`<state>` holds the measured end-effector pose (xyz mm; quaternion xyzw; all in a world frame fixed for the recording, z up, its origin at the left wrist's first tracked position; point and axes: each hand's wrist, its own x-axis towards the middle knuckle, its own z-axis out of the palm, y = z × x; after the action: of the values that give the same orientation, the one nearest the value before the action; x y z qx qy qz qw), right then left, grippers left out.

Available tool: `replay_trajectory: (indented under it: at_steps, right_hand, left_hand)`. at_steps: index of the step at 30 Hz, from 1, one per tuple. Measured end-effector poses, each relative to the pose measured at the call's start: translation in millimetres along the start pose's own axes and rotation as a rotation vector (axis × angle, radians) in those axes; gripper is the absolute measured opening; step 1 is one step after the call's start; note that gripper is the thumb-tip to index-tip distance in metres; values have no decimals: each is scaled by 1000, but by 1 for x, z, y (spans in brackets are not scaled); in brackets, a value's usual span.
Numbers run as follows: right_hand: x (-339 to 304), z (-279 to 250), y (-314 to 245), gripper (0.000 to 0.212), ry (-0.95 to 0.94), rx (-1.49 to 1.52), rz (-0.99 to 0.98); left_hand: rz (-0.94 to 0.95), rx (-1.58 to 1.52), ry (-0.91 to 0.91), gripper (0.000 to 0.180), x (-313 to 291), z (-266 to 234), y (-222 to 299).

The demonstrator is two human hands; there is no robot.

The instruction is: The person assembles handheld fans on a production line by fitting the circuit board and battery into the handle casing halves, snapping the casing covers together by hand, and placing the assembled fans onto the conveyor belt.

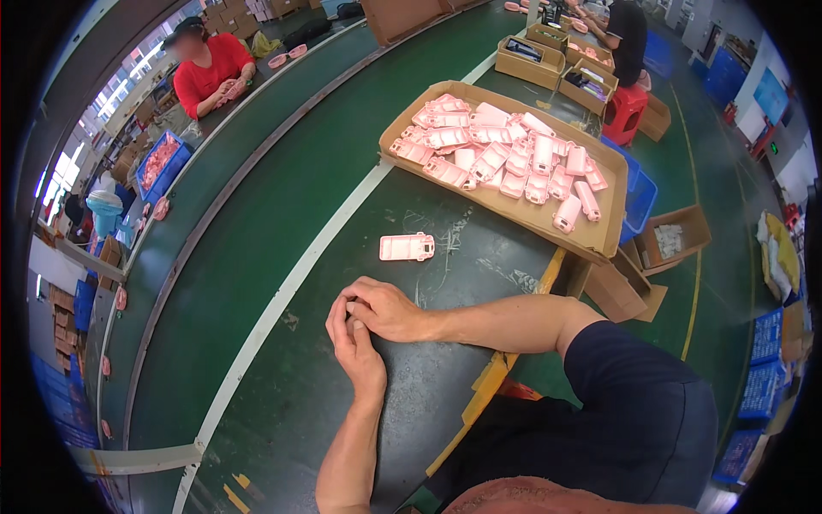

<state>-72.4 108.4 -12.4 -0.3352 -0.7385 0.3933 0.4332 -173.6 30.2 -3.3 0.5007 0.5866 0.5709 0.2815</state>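
Observation:
My right hand (387, 311) and my left hand (358, 353) rest together on the dark green bench, fingers curled and overlapping. The right fingers lie over the left ones, and no object shows in either hand. Just beyond them, apart from my fingers, a pale pink plastic casing (407, 248) lies flat with its hollow side up. Farther off to the right, a shallow cardboard tray (514, 216) holds a heap of similar pink plastic casings (492, 160).
A green conveyor belt (248, 231) runs along my left, edged by a white strip (295, 278). Across it sits a person in red (210, 73) near a blue crate (167, 170) of pink parts. Small cardboard boxes (529, 64) stand beyond the tray, near another person in dark clothes (628, 38).

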Motion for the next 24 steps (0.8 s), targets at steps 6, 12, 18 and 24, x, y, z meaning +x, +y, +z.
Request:
replay_trajectory:
  at_steps: [6, 12, 18, 24]
  right_hand:
    - [0, 1, -2, 23, -7, 7, 2]
    - [1, -1, -1, 24, -14, 0, 12]
    - [1, 0, -1, 25, -19, -5, 17]
    - [1, -1, -2, 25, -21, -8, 14]
  left_hand:
    - [14, 13, -3, 40, -1, -2, -5]
    - [7, -22, -6, 40, -1, -1, -1]
    - [16, -17, -7, 40, 0, -1, -4]
    - [22, -6, -5, 40, 0, -2, -7]
